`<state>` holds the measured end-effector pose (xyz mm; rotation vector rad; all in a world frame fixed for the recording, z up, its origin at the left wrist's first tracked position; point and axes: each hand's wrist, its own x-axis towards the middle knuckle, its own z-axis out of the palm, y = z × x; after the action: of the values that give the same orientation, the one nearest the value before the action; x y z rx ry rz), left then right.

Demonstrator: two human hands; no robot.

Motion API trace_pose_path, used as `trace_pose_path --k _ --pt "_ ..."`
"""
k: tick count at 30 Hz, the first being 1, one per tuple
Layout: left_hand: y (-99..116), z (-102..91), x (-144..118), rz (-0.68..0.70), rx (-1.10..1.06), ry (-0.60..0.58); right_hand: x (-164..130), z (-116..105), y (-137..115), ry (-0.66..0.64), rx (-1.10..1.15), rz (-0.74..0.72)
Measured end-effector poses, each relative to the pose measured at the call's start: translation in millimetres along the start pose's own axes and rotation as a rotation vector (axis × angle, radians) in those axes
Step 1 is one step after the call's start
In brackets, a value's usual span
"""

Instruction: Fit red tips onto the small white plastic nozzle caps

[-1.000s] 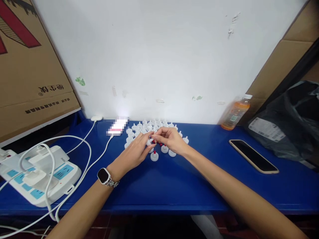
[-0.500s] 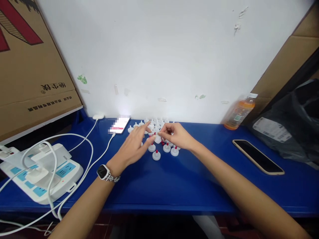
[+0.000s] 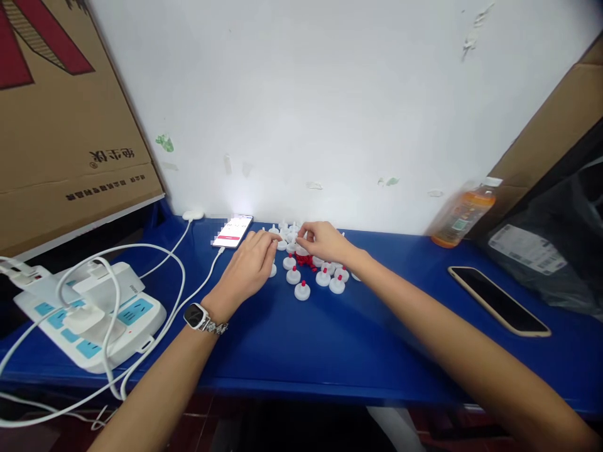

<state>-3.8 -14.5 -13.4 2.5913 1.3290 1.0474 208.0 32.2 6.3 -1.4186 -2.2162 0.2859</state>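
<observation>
The white caps (image 3: 302, 290) lie in a loose cluster on the blue bench (image 3: 330, 339), toward its far edge by the white wall. In the head view, the only one there is, several of the nearer ones carry a red tip, and a small heap of loose red pieces (image 3: 305, 259) lies in the middle of the cluster.

The left hand (image 3: 249, 269) rests at the left edge of that cluster with its fingers curled down onto the caps; whether its grip has closed on one I cannot tell, since the fingertips hide what is under them. The right hand (image 3: 325, 242) reaches over the far side of the cluster, thumb and forefinger pinched together on what looks like a white cap, though the piece is too small to be sure of.

As a judgement, fitting a red piece well means steadying one cap with the left hand, bringing the piece down straight over its stem, and keeping finished caps on the near side of the cluster, apart from bare ones.

Left of the cluster a lit phone (image 3: 232, 230) lies on its cable, and farther left sits a power strip (image 3: 89, 314). Right of the cluster lie a dark phone (image 3: 498, 300) and an orange bottle (image 3: 464, 212).
</observation>
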Motion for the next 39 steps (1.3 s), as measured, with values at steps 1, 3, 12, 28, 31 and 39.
trace_pose_path --k 1,3,12,28,31,39 --pt "-1 0.7 0 0.002 0.011 -0.008 9 1 -1 -0.02 -0.007 0.011" --pt "-1 2.0 0 0.006 0.022 -0.02 20 1 -2 -0.058 0.01 0.008" --pt "3 3.2 0 0.006 0.016 -0.037 13 1 3 -0.121 0.004 -0.063" --pt "-12 -0.3 2 -0.092 0.059 0.061 29 24 -15 -0.116 0.082 -0.178" --pt "-10 0.2 1 -0.089 0.069 0.05 27 25 -16 -0.151 0.061 -0.18" --pt "-10 1.3 1 -0.083 0.073 0.024 26 9 -15 -0.158 0.03 -0.122"
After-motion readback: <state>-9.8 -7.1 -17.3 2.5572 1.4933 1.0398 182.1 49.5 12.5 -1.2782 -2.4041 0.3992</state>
